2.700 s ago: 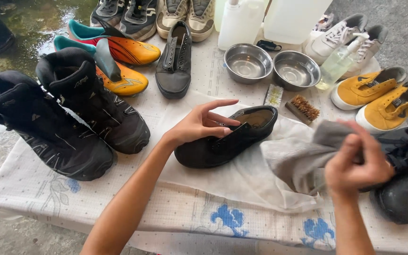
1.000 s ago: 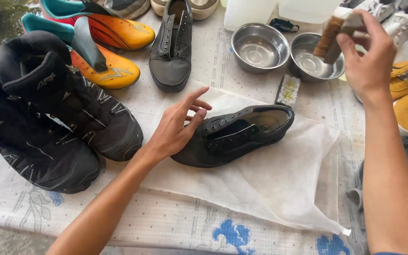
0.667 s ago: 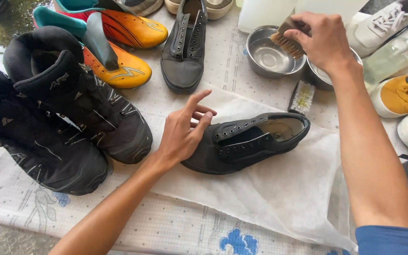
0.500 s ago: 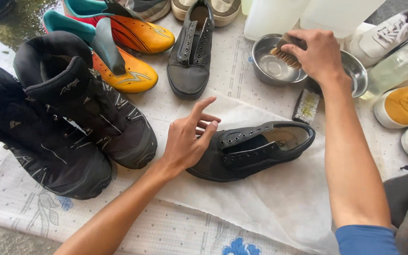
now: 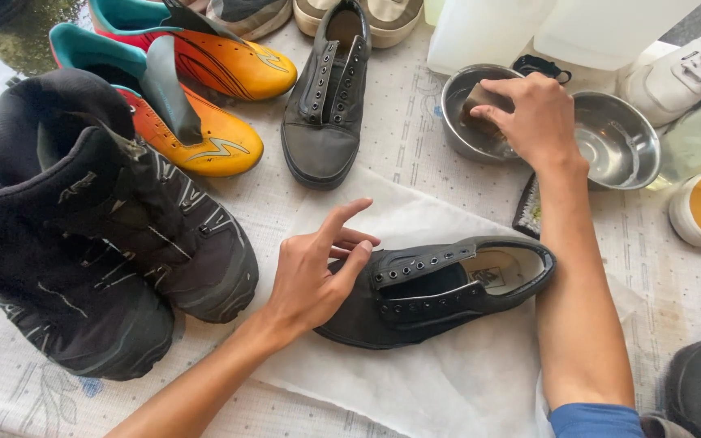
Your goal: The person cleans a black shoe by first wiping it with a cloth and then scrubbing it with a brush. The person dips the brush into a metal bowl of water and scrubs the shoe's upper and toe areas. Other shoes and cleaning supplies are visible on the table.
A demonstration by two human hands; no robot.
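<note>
Brush [image 5: 480, 101] now dipped in bowl [image 5: 458, 130] — black shoe [image 5: 440, 292] under left hand [image 5: 314, 276]

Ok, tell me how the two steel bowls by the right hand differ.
The left round steel bowl has the right hand dipping a brown brush into it; the right round steel bowl has nothing reaching in. The left bowl is partly covered by the hand; the right one shows its shiny inside. Both are round, metal and upright on the patterned cloth.

Looks like a little shoe-cleaning setup, maybe outdoors. Surface [image 5: 415, 130] covered in a patterned cloth and crowded with shoes: black boots [image 5: 99, 235], orange football boots [image 5: 196, 105], a grey laceless sneaker [image 5: 326, 105]. Plus two steel bowls [image 5: 618, 146], big translucent jugs [image 5: 545, 28] and a white cloth [image 5: 440, 381] spread as a work mat.
</note>
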